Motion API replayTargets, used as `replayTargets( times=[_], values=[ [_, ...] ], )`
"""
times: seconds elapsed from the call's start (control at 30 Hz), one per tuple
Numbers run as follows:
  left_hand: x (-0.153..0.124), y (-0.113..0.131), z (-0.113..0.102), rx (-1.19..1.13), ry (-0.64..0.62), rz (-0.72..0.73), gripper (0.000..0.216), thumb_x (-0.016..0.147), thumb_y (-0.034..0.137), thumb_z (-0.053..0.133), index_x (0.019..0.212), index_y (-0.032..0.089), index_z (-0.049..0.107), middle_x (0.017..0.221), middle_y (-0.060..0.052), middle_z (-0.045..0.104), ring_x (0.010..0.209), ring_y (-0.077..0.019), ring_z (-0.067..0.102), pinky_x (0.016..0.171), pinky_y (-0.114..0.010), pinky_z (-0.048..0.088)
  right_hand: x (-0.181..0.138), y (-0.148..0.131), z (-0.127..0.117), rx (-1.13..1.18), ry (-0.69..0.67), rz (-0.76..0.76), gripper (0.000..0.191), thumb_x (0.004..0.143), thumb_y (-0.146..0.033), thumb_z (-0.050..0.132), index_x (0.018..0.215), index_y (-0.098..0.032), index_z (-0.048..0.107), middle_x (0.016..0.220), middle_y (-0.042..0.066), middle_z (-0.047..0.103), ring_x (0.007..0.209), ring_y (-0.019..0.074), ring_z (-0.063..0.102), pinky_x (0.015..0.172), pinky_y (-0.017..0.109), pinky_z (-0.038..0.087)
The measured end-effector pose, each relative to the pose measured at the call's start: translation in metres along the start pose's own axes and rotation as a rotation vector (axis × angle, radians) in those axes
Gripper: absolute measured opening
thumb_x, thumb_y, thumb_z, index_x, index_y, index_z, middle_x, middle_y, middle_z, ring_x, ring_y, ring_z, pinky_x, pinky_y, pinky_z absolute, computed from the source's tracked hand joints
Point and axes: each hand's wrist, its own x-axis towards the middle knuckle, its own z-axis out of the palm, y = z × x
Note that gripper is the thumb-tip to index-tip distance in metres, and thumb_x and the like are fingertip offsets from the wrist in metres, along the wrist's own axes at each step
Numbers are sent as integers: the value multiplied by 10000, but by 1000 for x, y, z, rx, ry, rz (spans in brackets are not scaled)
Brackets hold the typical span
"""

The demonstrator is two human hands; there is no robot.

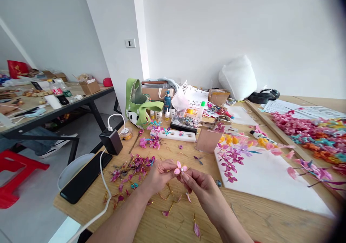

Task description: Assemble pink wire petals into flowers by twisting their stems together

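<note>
Between my two hands, over the middle of the table, is a small pink flower [178, 168] with a pale bead-like center. The fingertips of my left hand [162, 172] pinch it from the left. My right hand [198, 185] grips it from the right with thumb and forefinger. A loose pink petal [188, 197] shows just under the right fingers. Below and left of the hands lie purple-pink petals on golden wire stems [140, 165] in a scattered heap. One such wired petal [196, 229] rests nearer the front edge.
A black phone [86, 178], a charger block [111, 142] and its white cable lie left. A white board [259, 174] bearing rows of flowers is at right. Behind stand a green panda bag [135, 109], bottles and a white foam strip [175, 135]. Someone's legs show under the far-left table.
</note>
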Motion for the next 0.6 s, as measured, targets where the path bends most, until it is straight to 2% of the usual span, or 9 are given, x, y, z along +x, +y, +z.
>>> replayTargets(
  times=[0.27,0.6],
  values=[
    [0,0,0,36,-13,5,236,823,342,600,751,177,752,649,-38,597,690,-145,526,772,-297,432,0,3,-3,-29,-1,-21,386,858,-505,506,676,-165,529,616,-22,397,538,96,313,476,229,246],
    [-1,-4,-1,109,-9,29,225,830,310,596,723,183,747,656,-36,611,703,-144,522,830,-307,409,2,1,-6,-65,-5,16,438,809,-567,529,630,-168,509,578,-35,363,526,96,303,471,230,248]
  ],
)
